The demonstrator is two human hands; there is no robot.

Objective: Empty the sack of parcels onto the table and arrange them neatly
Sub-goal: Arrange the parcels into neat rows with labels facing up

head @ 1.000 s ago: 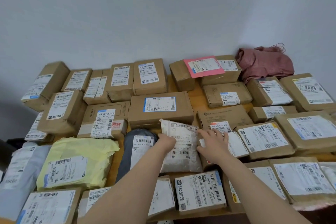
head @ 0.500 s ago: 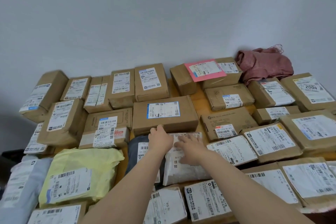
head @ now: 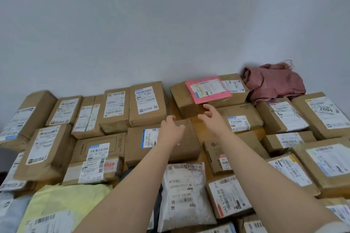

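Grey wall backs a table [head: 171, 107] packed with parcels [head: 117, 104] in label-up rows. The pink sack [head: 274, 81], apparently emptied, sits crumpled at upper right, out of the way. The left hand [head: 171, 130] is loose-fingered and empty over the wide centre box [head: 140, 142]. The right hand [head: 212, 119] reaches, spread and empty, toward the pink-labelled box [head: 206, 89], probably to square it.

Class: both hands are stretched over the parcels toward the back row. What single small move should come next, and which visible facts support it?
Probably both hands should close on the pink-labelled box and turn it square. The left hand and right hand are open and hold nothing, the right one is just below it, and the box sits skewed to its row.
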